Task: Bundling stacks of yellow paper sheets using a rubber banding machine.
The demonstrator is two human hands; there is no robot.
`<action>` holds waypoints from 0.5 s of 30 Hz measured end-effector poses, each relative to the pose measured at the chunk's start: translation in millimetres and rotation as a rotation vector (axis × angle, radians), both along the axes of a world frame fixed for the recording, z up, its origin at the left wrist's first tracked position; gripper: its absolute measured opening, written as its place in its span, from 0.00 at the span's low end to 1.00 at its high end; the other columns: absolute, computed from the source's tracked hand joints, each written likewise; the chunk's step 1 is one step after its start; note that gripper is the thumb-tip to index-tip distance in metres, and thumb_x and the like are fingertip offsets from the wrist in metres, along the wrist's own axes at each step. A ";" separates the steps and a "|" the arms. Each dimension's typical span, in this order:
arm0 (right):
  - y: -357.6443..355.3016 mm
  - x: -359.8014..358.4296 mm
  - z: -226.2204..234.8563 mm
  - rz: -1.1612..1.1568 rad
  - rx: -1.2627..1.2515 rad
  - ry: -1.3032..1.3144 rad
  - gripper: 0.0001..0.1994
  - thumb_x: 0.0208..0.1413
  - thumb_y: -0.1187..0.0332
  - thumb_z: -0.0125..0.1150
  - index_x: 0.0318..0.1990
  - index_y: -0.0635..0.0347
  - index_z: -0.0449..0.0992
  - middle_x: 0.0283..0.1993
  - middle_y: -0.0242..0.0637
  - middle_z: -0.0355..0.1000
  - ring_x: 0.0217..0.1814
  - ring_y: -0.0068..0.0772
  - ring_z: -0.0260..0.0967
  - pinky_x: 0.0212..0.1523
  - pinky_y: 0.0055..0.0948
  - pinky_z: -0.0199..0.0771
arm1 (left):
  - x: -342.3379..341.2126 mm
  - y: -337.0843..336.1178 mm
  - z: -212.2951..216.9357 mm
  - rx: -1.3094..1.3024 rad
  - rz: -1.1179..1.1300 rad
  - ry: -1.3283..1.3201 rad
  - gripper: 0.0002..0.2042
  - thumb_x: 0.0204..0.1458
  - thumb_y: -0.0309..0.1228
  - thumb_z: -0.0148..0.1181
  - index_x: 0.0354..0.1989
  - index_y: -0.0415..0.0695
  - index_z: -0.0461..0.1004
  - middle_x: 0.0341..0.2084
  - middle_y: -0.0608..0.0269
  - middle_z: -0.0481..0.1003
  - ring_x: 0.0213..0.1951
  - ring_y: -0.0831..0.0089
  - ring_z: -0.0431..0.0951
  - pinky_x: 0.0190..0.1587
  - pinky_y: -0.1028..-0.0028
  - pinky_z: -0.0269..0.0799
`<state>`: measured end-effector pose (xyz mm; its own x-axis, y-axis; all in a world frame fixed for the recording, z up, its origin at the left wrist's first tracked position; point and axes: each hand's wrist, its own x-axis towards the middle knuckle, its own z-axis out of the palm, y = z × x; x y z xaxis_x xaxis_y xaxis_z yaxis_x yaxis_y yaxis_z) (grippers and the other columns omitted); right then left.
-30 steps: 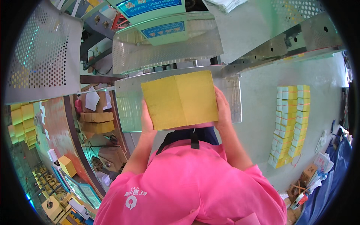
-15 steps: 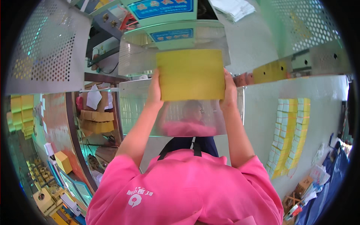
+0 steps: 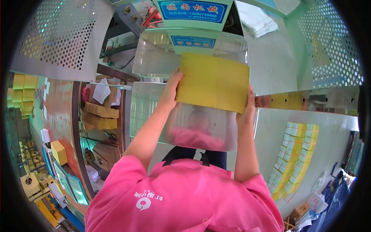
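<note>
Between my two hands is a rectangular yellow paper stack (image 3: 214, 83), its broad face turned up and its right side tilted a little lower in the picture. My left hand (image 3: 170, 91) grips its left edge, and my right hand (image 3: 247, 106) clasps the right edge near the lower corner. Most of the fingers are hidden under or behind the stack, whose thickness I cannot tell. Beneath it lies a shiny metal plate (image 3: 189, 133) that reflects a pink shirt. Just beyond is the machine's metal tray (image 3: 154, 58), below a blue sign (image 3: 193, 11).
Perforated metal guards (image 3: 58, 38) flank the work area, with another guard (image 3: 328, 46) at right. A metal bar (image 3: 320, 101) juts from the right. Banded yellow-and-white paper bundles (image 3: 290, 158) lie on the floor at right. White sheets (image 3: 257, 19) rest at far right; a reddish table (image 3: 62, 116) stands left.
The whole view has shifted and turned slightly. In the picture the yellow paper stack sits farther right and has tipped clockwise, with both hands still on its edges.
</note>
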<state>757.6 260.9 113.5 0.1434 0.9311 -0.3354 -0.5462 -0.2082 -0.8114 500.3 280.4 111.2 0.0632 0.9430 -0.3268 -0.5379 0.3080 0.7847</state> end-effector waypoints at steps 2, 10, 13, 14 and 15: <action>0.6 -0.6 -2.8 0.023 0.015 0.004 0.25 0.68 0.54 0.40 0.68 0.55 0.58 0.67 0.34 0.60 0.69 0.32 0.55 0.67 0.32 0.53 | -2.9 -1.0 0.0 0.111 -0.009 0.089 0.26 0.61 0.41 0.48 0.65 0.41 0.58 0.58 0.59 0.65 0.60 0.71 0.64 0.61 0.71 0.59; 2.5 1.1 -6.3 0.100 0.106 -0.040 0.32 0.62 0.50 0.46 0.68 0.59 0.55 0.65 0.35 0.61 0.67 0.31 0.57 0.65 0.31 0.57 | 11.7 -7.2 1.1 0.044 0.033 0.062 0.27 0.59 0.39 0.50 0.65 0.41 0.57 0.57 0.59 0.66 0.58 0.71 0.65 0.60 0.71 0.60; 4.7 2.1 -7.0 0.114 0.065 -0.012 0.28 0.63 0.55 0.44 0.68 0.56 0.57 0.67 0.34 0.60 0.69 0.32 0.55 0.67 0.34 0.53 | 11.7 -7.5 -2.1 0.017 0.027 0.087 0.28 0.59 0.40 0.51 0.65 0.41 0.58 0.56 0.60 0.67 0.57 0.72 0.65 0.59 0.71 0.61; 5.4 1.6 -7.8 0.123 0.100 -0.015 0.28 0.63 0.55 0.44 0.68 0.57 0.57 0.67 0.34 0.60 0.69 0.32 0.55 0.67 0.34 0.54 | 11.5 -7.2 -4.3 0.012 0.024 0.094 0.28 0.59 0.40 0.51 0.65 0.41 0.58 0.56 0.61 0.67 0.57 0.72 0.66 0.58 0.72 0.61; 5.3 2.0 -9.9 0.130 0.132 -0.019 0.28 0.63 0.55 0.44 0.68 0.57 0.57 0.66 0.34 0.60 0.69 0.32 0.55 0.66 0.33 0.54 | 14.3 -6.9 -3.4 0.011 0.016 0.097 0.28 0.59 0.40 0.51 0.65 0.41 0.58 0.56 0.61 0.67 0.57 0.72 0.66 0.58 0.72 0.61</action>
<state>759.6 266.1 103.6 0.0243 0.9779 -0.2074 -0.5064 -0.1669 -0.8460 514.6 273.4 107.8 0.0172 0.9471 -0.3205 -0.4639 0.2915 0.8366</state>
